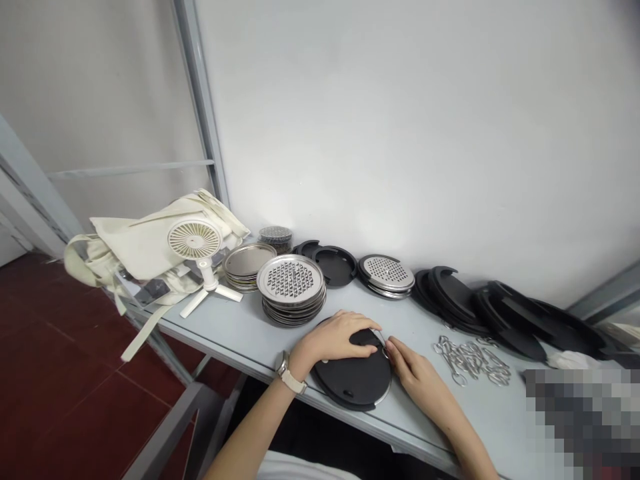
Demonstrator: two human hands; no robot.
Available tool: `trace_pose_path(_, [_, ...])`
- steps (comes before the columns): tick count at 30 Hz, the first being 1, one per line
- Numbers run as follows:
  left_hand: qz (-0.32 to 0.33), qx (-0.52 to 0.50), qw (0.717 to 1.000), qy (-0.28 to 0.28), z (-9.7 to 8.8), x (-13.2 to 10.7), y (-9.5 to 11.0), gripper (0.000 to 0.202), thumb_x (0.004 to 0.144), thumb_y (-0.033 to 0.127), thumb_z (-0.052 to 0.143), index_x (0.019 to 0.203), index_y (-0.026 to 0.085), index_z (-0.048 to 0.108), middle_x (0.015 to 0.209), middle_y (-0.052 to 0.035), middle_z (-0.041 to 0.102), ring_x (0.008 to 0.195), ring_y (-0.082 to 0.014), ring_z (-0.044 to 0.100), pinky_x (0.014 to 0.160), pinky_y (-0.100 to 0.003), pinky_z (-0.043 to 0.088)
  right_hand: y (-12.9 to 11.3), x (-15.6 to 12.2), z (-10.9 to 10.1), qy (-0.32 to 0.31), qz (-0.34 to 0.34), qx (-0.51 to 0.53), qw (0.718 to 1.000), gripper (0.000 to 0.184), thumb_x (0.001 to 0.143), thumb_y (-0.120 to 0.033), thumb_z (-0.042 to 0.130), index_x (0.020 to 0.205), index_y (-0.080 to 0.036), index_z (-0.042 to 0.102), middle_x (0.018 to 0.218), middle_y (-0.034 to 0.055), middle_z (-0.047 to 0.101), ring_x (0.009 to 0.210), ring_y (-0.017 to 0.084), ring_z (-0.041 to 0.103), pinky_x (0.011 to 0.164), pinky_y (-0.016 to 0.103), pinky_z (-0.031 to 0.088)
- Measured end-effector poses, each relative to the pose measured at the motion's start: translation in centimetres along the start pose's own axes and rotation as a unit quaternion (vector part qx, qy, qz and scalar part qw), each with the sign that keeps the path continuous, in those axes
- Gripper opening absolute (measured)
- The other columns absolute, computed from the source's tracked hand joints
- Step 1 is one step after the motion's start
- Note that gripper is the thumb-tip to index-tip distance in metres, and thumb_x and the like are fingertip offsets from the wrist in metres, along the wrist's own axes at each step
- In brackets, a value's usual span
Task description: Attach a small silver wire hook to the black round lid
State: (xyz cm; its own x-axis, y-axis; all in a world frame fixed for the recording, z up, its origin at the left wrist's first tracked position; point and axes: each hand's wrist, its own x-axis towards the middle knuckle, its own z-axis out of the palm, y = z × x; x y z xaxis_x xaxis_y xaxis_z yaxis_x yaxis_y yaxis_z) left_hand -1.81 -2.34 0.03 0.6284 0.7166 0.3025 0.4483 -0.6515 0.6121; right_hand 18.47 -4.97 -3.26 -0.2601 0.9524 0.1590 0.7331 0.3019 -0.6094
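A round black lid (355, 380) with a metal rim lies on the grey table (240, 330) near its front edge. My left hand (333, 337), with a watch on the wrist, rests flat on the lid's far left part, fingers curved over it. My right hand (413, 363) is at the lid's right edge, fingertips pinched at a small metal ring there. A heap of metal rings (473, 360) lies just right of my right hand.
Behind the lid stand a stack of perforated metal discs (291, 287), plain metal plates (247, 263), another perforated stack (387, 275) and several black lids (495, 310) along the wall. A small white fan (197, 250) and a cream cloth bag (145, 247) sit at the left end.
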Motion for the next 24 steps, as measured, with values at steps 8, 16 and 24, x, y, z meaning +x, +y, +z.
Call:
trace_pose_path(8, [0.0,0.0,1.0,-0.009,0.0,0.1,-0.2,0.035,0.085,0.033,0.059,0.119,0.025,0.057,0.118,-0.002,0.063,0.115,-0.0187,0.052,0.104,-0.031,0.032,0.1,-0.1,-0.1,0.004,0.005,-0.025,1.0,0.038,0.094,-0.045,0.029,0.083,-0.024,0.058,0.072,0.0047,0.069,0.066,0.021,0.064,0.06,0.027,0.044])
trace_pose_path(16, [0.01,0.005,1.0,-0.019,0.0,0.2,-0.3,0.034,0.087,0.031,0.056,0.119,0.024,0.058,0.118,-0.0026,0.063,0.114,-0.0196,0.053,0.103,-0.032,0.031,-0.4,-0.6,0.1,0.008,-0.005,-0.028,1.0,0.038,0.096,-0.045,0.026,0.074,-0.023,0.049,0.061,0.0,0.06,0.056,0.018,0.056,0.056,0.026,0.04])
trace_pose_path(24, [0.015,0.004,1.0,-0.013,0.3,0.3,-0.8,0.034,0.086,0.033,0.057,0.12,0.024,0.058,0.118,-0.0022,0.064,0.113,-0.0191,0.053,0.103,-0.032,0.032,-0.7,-1.2,0.2,0.036,-0.006,-0.007,0.999,0.035,0.095,-0.044,0.029,0.068,-0.024,0.036,0.055,-0.0036,0.048,0.05,0.015,0.047,0.05,0.023,0.036])
